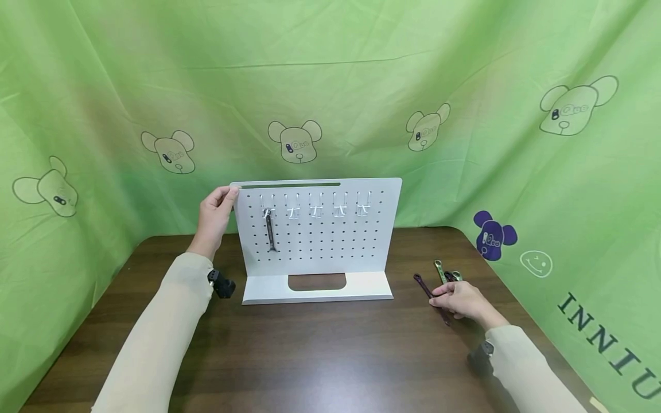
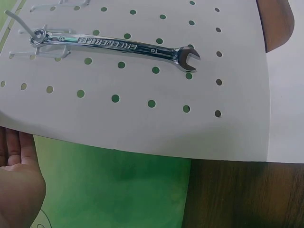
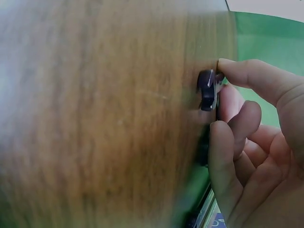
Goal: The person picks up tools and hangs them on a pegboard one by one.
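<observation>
A white pegboard (image 1: 310, 241) stands upright on its base, with a row of several clear hooks near the top. From the leftmost hook hangs a silver combination wrench (image 2: 114, 43), open end down. My left hand (image 1: 214, 215) pinches the board's upper left corner; in the left wrist view its fingers (image 2: 21, 147) pass behind the board. To the right of the board, my right hand (image 1: 465, 301) pinches a dark purple wrench (image 1: 423, 285) around its middle, low over the table. The right wrist view shows that wrench end-on (image 3: 207, 90) beside the thumb and fingers.
Several other wrenches (image 1: 439, 269), some greenish, lie just beyond my right hand on the brown wooden table (image 1: 310, 350). A green curtain (image 1: 351, 74) with cartoon bear heads hangs close behind and at both sides of the table.
</observation>
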`<state>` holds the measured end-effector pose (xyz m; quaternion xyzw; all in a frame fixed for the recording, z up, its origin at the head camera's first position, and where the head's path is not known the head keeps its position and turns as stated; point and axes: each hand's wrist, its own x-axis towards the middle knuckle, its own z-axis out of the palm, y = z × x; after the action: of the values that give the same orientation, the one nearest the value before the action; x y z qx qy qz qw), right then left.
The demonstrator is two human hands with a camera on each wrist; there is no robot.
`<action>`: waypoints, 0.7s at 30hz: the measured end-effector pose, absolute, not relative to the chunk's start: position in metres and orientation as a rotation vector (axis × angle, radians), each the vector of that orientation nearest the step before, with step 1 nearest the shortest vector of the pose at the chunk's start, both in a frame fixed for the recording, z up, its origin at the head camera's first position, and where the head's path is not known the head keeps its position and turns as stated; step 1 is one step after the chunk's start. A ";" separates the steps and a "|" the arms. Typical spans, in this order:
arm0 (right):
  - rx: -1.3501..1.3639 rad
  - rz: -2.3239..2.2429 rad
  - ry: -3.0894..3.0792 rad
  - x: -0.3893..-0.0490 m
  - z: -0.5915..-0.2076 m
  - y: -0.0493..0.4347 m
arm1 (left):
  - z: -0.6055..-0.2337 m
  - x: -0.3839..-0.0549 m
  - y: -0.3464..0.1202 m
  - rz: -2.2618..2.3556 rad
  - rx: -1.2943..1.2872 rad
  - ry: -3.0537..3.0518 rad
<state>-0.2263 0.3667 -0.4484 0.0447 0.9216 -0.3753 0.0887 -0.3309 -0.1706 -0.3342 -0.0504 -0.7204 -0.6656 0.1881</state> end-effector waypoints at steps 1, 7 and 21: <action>0.135 -1.118 2.743 -0.226 -0.448 0.366 | -0.334 -0.331 -0.171 -1.871 -0.139 -2.029; 0.137 -1.110 2.738 -0.226 -0.448 0.366 | -0.334 -0.331 -0.171 -1.868 -0.134 -2.031; 0.136 -1.099 2.735 -0.228 -0.447 0.365 | -0.335 -0.332 -0.171 -1.863 -0.145 -2.024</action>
<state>-0.2276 0.3655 -0.4474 0.0458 0.9227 -0.3709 0.0951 -0.3321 -0.1713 -0.3347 -0.0516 -0.7210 -0.6636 0.1925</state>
